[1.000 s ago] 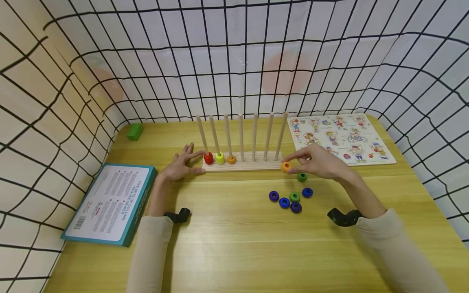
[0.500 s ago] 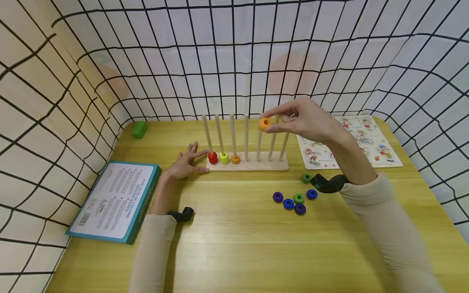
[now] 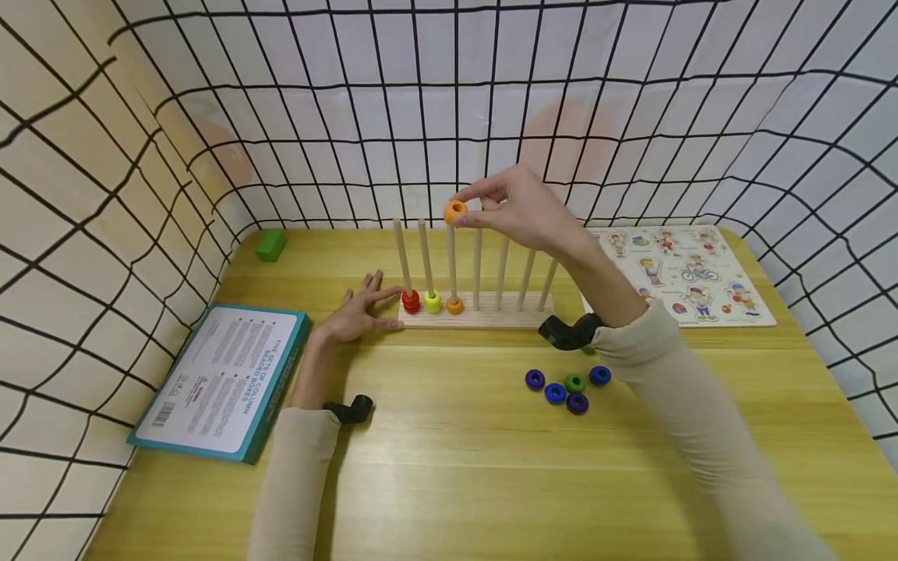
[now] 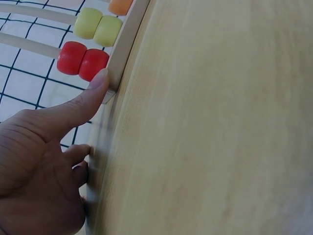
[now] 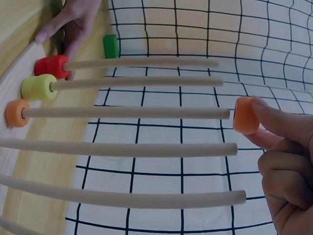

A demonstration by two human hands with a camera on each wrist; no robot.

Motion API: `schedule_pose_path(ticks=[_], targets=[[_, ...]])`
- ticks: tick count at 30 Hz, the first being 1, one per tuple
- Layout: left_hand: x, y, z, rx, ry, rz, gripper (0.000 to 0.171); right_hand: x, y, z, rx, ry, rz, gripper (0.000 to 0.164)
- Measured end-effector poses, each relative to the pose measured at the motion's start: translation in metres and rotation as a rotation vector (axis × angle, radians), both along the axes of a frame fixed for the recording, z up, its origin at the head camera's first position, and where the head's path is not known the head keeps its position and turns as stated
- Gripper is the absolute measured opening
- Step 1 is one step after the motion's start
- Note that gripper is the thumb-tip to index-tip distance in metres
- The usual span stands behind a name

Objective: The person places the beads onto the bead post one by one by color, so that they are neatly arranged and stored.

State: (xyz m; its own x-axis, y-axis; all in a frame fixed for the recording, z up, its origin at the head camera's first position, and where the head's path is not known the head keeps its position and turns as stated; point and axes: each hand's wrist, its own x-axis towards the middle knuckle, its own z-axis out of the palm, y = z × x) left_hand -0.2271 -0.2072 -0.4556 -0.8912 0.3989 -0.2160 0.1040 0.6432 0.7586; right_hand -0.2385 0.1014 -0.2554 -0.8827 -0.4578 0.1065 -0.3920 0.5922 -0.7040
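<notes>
A wooden peg rack (image 3: 484, 319) with several upright pegs stands near the back. Two red beads (image 3: 411, 302) sit on the leftmost peg, two yellow beads (image 4: 98, 27) on the second, and one orange bead (image 3: 454, 306) on the third. My right hand (image 3: 522, 210) pinches another orange bead (image 5: 247, 116) between thumb and forefinger. This bead is just off the tip of the third peg (image 5: 146, 113), with a small gap in the right wrist view. Spread out at the rack's left end, my left hand (image 3: 354, 315) touches the base with thumb and forefinger.
Loose beads lie right of centre: purple (image 3: 535, 379), blue (image 3: 554, 393) and green (image 3: 574, 382) among them. A teal box (image 3: 217, 382) lies left, a green block (image 3: 270, 245) back left, a picture board (image 3: 701, 280) back right. Black netting (image 3: 400, 86) encloses the table.
My right hand has lifted the orange bead from beside the rack's right end and carried it up and left to the third peg's tip. The left hand stays at the rack.
</notes>
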Motion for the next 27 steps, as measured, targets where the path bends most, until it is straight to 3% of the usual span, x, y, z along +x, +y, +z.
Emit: schedule_pose_path(ticks=[11,27], targets=[[-0.001,0.001,0.001,0.010,-0.003,0.002,0.073,-0.005,-0.010,-0.002,0.008,-0.114,-0.001,0.031],[0.000,0.001,0.000,0.012,0.002,0.001,0.073,-0.004,-0.012,0.000,0.054,-0.125,-0.002,0.037]])
